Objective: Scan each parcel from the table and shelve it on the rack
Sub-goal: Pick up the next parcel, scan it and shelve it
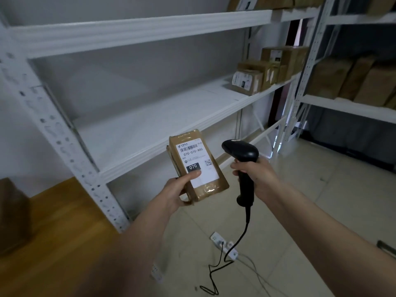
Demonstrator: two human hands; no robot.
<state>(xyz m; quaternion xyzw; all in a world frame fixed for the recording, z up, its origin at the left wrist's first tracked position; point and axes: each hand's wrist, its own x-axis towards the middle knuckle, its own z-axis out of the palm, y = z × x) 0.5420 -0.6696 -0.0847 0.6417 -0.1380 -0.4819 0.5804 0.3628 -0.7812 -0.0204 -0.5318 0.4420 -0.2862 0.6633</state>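
Your left hand (179, 188) holds the parcel (198, 166) in front of you, above the floor and just before the rack (137, 31), with the white label (197, 163) turned up towards you. The thumb lies flat on the lower part of the label, close under the dark "070" field, and the other fingers go under the parcel, where you cannot see them. Your right hand (256, 177) has its fingers closed round the handle of the black scanner (243, 166), whose head is near the top right of the parcel but well apart from it, and its cable (235, 243) runs down to a power strip (225, 246) on the tiled floor. The step in hand looks like the scanning one: the parcel is already off the tabletop (53, 232) (the wooden surface at your lower left) and not yet on a shelf. Whether the barcode is already read I cannot tell, because no beam or light shows on the label. The next move, as I judge it, asks you to point the scanner window at the barcode at the top of the label and keep the thumb off it. After that the middle shelf (160, 121) is open on its left and centre part, while several shelved boxes (267, 69) stand at its far right end, so there is room to put this one down flat.
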